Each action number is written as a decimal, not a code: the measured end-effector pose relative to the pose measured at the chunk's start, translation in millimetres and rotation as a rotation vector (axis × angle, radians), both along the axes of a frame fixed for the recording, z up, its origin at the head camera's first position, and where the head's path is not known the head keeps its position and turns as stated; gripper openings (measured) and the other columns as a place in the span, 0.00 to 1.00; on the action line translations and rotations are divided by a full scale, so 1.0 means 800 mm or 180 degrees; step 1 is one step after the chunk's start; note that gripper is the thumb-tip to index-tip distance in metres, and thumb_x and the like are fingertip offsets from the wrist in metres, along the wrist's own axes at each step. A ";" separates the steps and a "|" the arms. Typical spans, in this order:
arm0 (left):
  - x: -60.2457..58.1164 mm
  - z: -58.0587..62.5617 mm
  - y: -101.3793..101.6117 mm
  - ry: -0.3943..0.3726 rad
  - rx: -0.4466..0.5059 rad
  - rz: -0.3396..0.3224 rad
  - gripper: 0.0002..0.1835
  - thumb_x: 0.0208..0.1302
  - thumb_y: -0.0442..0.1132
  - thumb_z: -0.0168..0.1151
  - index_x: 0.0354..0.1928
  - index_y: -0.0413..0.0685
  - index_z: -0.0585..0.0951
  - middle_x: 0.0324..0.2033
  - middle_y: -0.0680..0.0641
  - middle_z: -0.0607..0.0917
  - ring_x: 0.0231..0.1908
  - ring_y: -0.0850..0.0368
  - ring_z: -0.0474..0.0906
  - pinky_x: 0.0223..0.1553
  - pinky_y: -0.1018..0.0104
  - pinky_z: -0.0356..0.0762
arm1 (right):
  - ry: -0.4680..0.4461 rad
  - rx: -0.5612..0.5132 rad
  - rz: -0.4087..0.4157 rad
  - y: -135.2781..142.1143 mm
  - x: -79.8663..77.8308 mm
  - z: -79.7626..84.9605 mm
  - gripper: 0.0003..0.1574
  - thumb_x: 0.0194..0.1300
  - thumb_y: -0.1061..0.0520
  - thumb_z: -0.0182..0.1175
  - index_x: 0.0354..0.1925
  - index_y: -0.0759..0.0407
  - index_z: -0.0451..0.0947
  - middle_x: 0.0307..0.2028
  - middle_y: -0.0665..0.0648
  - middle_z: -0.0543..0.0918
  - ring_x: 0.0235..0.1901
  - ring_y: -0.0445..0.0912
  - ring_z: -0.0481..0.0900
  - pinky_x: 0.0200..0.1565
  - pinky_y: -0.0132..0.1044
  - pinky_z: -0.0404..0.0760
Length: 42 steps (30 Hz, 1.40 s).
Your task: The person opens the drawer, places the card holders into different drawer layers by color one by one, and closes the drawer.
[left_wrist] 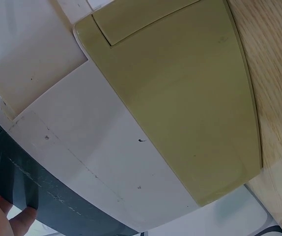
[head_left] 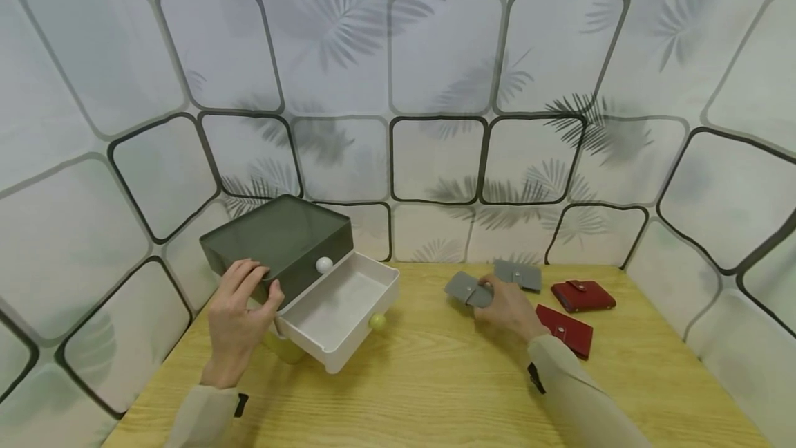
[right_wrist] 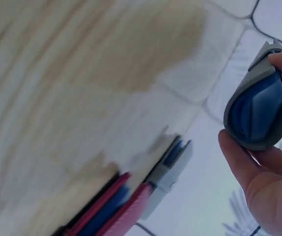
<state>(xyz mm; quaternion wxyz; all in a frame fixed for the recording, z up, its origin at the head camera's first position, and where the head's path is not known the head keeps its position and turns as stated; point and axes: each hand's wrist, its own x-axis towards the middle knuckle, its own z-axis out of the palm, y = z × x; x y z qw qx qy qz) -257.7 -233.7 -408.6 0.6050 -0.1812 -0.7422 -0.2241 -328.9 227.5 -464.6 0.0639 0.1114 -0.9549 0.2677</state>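
Note:
A small drawer cabinet has a dark green top tier [head_left: 280, 240], a white middle tier [left_wrist: 92, 142] and an olive-yellow bottom tier [left_wrist: 180, 108]. Its white drawer [head_left: 342, 296] is pulled out, with nothing inside. My left hand [head_left: 239, 316] rests against the dark green tier, fingers on its upper edge and thumb by the front corner. Between thumb and fingers, my right hand [head_left: 506, 306] holds a grey card holder [right_wrist: 259, 98], its blue inner sleeves visible from the end. Behind that hand lies another grey card holder [head_left: 519, 275].
Two red card holders, one farther back [head_left: 583, 296] and one nearer [head_left: 569, 332], lie right of my right hand on the wood-grain table [head_left: 423, 379]. A patterned curtain [head_left: 435, 157] surrounds the table's back and sides. The open drawer juts over the table.

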 end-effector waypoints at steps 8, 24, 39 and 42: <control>-0.002 -0.002 -0.001 -0.0003 0.0000 0.0001 0.17 0.58 0.44 0.57 0.37 0.35 0.85 0.38 0.35 0.86 0.45 0.37 0.81 0.48 0.53 0.75 | 0.0328 -0.0264 0.0077 -0.019 0.009 0.015 0.33 0.53 0.50 0.69 0.58 0.52 0.75 0.40 0.61 0.85 0.31 0.46 0.78 0.31 0.38 0.75; -0.001 -0.003 0.001 0.0006 -0.0023 0.0001 0.18 0.59 0.44 0.56 0.36 0.35 0.85 0.38 0.36 0.86 0.45 0.38 0.81 0.48 0.54 0.75 | 0.0731 -0.0726 0.0313 -0.060 0.028 0.043 0.32 0.54 0.47 0.71 0.58 0.48 0.78 0.44 0.61 0.86 0.34 0.46 0.84 0.29 0.33 0.81; -0.001 -0.003 -0.001 -0.0013 0.0004 -0.0023 0.18 0.59 0.44 0.57 0.37 0.35 0.85 0.39 0.36 0.86 0.45 0.38 0.80 0.48 0.53 0.75 | 0.0920 -0.1207 0.0631 -0.097 0.040 0.072 0.30 0.51 0.53 0.74 0.53 0.50 0.79 0.45 0.59 0.85 0.39 0.50 0.87 0.40 0.43 0.87; 0.000 -0.003 -0.001 -0.0006 0.0004 -0.0008 0.18 0.59 0.44 0.57 0.37 0.35 0.85 0.38 0.35 0.86 0.45 0.38 0.80 0.48 0.53 0.75 | 0.0862 -0.1213 0.0671 -0.106 0.042 0.074 0.30 0.51 0.53 0.74 0.54 0.50 0.79 0.46 0.57 0.85 0.40 0.49 0.87 0.40 0.40 0.87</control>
